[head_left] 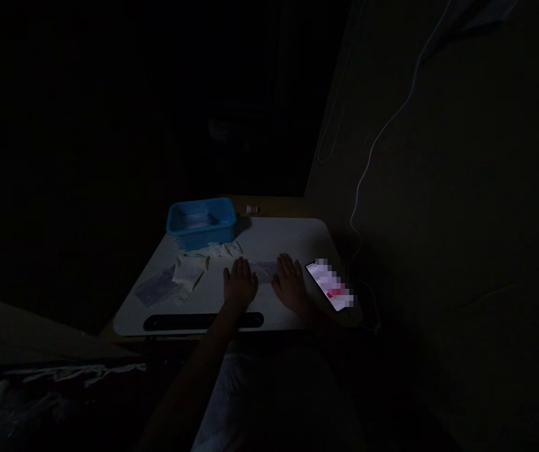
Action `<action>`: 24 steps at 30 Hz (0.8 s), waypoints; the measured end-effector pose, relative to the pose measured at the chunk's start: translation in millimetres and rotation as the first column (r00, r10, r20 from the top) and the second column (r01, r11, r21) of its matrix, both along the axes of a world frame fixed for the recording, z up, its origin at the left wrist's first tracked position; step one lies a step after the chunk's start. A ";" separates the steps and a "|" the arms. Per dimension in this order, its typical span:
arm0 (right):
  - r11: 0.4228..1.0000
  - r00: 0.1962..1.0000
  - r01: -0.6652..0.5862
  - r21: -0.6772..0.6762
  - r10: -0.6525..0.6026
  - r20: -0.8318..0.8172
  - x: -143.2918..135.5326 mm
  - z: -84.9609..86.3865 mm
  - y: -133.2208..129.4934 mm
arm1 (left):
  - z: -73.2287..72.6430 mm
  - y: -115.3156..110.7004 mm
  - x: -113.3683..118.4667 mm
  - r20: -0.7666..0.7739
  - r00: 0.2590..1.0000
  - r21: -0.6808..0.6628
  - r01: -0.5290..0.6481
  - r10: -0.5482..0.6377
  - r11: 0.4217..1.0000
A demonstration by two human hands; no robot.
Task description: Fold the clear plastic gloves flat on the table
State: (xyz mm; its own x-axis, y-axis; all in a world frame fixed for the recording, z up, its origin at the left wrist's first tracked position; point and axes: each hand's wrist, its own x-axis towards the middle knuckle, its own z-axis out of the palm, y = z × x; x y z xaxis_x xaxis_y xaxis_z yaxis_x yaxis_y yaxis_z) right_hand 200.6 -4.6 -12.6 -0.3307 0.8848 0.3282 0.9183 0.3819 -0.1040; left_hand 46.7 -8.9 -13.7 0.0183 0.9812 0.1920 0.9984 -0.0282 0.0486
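A clear plastic bag [263, 271] lies flat on the white table [288, 235], dim in the low light. My left hand [240, 284] rests palm down at its left end, fingers stretched forward. At the right end my right hand [290, 281] is also laid flat, its fingers extended. Both hands seem to press on the bag's ends; what lies under the palms is hidden. To the left are a white cloth-like piece [189, 270] and another crumpled clear bag [156, 287].
A blue plastic basket [206, 237] stands at the back left, with crumpled white pieces [224, 250] before it. A lit phone [328, 285] lies at the right. Behind the table is a small bottle [251, 209]. A white cable [391, 119] hangs along the right wall.
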 end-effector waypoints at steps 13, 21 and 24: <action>0.989 0.995 -0.045 -0.143 0.056 0.077 -20.8 -2.0 3.5 | 1.4 -0.7 0.8 0.025 1.000 -0.008 -0.003 0.003 1.000; 0.989 0.998 -0.013 -0.145 0.022 0.059 -21.4 -1.6 2.4 | -1.8 0.3 0.0 0.041 0.999 -0.007 -0.001 0.001 1.000; 0.988 0.998 0.007 -0.155 0.001 0.055 -19.7 0.0 1.5 | -3.0 0.6 -0.4 0.042 0.999 0.001 -0.003 0.003 1.000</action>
State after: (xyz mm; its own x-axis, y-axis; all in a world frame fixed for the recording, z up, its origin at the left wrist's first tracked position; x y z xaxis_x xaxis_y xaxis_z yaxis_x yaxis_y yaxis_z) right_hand 180.9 -3.1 -12.6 -0.3417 0.9246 0.1685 0.9254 0.3623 -0.1111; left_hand 46.3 -8.3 -16.8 0.0077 0.9810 0.1937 0.9956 -0.0256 0.0899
